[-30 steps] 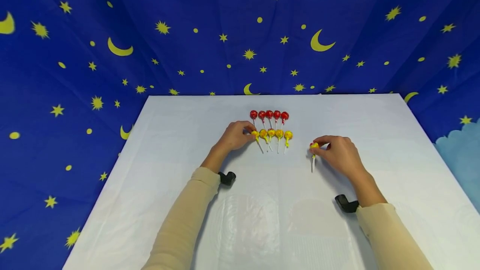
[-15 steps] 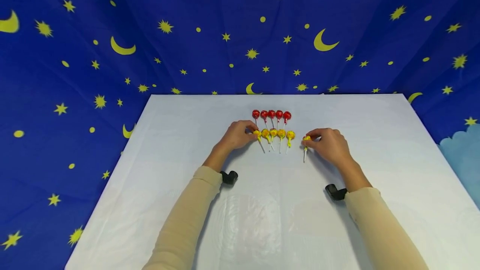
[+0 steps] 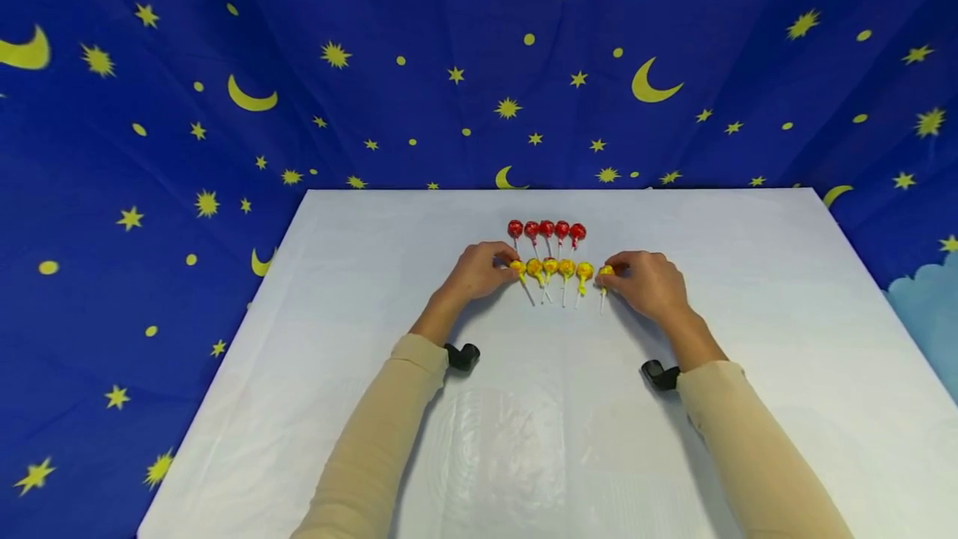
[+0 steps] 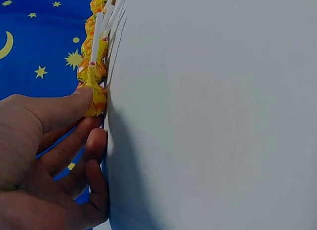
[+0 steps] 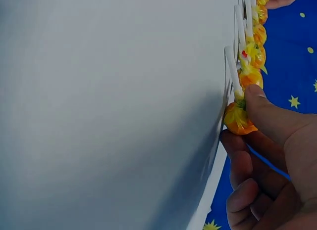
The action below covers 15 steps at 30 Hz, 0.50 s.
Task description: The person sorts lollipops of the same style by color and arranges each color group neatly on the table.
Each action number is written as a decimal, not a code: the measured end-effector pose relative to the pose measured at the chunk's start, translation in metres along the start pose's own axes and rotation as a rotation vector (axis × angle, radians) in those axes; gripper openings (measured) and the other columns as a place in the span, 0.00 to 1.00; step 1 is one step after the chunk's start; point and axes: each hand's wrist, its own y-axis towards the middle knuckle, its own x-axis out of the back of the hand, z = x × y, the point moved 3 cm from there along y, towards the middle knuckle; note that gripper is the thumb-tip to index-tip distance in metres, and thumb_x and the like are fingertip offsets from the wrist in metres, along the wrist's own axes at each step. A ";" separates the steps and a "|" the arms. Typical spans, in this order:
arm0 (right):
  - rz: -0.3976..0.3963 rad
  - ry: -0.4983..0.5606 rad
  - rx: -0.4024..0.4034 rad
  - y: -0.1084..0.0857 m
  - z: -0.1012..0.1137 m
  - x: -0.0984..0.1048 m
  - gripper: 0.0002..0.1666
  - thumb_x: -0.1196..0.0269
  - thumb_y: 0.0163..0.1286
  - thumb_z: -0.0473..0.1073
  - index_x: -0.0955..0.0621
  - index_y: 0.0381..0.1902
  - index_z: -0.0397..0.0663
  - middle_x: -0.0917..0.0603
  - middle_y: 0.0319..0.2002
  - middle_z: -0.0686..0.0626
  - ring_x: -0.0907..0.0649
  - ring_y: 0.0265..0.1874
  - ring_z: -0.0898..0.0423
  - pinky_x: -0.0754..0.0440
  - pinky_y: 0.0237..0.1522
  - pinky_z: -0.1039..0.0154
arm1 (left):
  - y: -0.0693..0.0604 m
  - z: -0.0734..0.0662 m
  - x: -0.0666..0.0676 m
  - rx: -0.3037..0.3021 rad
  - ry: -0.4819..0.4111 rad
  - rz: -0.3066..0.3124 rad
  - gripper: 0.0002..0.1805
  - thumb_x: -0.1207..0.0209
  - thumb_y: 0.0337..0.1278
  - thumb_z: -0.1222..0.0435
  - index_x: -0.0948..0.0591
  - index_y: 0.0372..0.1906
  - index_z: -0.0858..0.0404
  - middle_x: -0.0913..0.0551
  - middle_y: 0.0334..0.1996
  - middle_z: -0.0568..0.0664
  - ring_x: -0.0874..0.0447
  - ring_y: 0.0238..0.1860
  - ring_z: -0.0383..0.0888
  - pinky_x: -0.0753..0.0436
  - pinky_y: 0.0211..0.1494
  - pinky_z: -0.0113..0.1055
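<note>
My left hand (image 3: pixel 477 274) pinches the leftmost yellow lollipop (image 4: pixel 98 101) by its wrapped head between thumb and index finger. At the other end of the same row, my right hand (image 3: pixel 649 283) pinches another yellow lollipop (image 5: pixel 237 120) at its head; its white stick points toward me. Between the hands lie several more yellow lollipops (image 3: pixel 566 269) side by side, heads away from me, a few sticks crossing. Only a small gap separates the right-hand lollipop from its neighbour in the head view. Behind them runs a row of several red lollipops (image 3: pixel 547 229).
A white-covered table (image 3: pixel 524 422) holds everything, with its far edge meeting a blue curtain (image 3: pixel 419 98) printed with yellow stars and moons. Black wrist cameras (image 3: pixel 462 357) stick out from the beige sleeves (image 3: pixel 374 447).
My right hand has carried its yellow lollipop leftward and slightly away from me, up to the row's right end. The left hand has kept its hold on the leftmost one.
</note>
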 end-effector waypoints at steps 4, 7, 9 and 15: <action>-0.004 0.004 0.011 0.002 0.001 -0.002 0.26 0.30 0.59 0.54 0.16 0.48 0.42 0.16 0.39 0.44 0.22 0.43 0.43 0.28 0.49 0.42 | -0.001 -0.001 0.000 0.002 0.003 0.000 0.10 0.34 0.57 0.63 0.16 0.44 0.56 0.18 0.37 0.42 0.24 0.40 0.42 0.27 0.49 0.38; -0.009 0.003 0.016 0.003 0.002 -0.003 0.26 0.29 0.58 0.55 0.15 0.47 0.43 0.15 0.39 0.45 0.21 0.42 0.43 0.27 0.48 0.43 | -0.002 -0.001 0.001 0.001 0.008 -0.006 0.10 0.34 0.57 0.63 0.16 0.45 0.56 0.18 0.37 0.42 0.24 0.39 0.42 0.26 0.48 0.38; -0.007 0.004 0.018 0.004 0.002 -0.003 0.26 0.29 0.58 0.56 0.15 0.47 0.44 0.15 0.38 0.45 0.21 0.42 0.43 0.27 0.47 0.43 | -0.002 -0.001 0.001 0.000 0.007 -0.008 0.10 0.34 0.57 0.63 0.16 0.45 0.56 0.18 0.37 0.42 0.24 0.39 0.42 0.26 0.48 0.38; 0.009 -0.006 0.006 0.003 -0.001 -0.001 0.28 0.30 0.57 0.59 0.15 0.47 0.45 0.15 0.38 0.46 0.21 0.41 0.44 0.26 0.43 0.45 | -0.004 0.000 -0.001 -0.012 -0.008 -0.007 0.12 0.34 0.57 0.61 0.17 0.46 0.56 0.17 0.39 0.42 0.24 0.38 0.41 0.26 0.47 0.37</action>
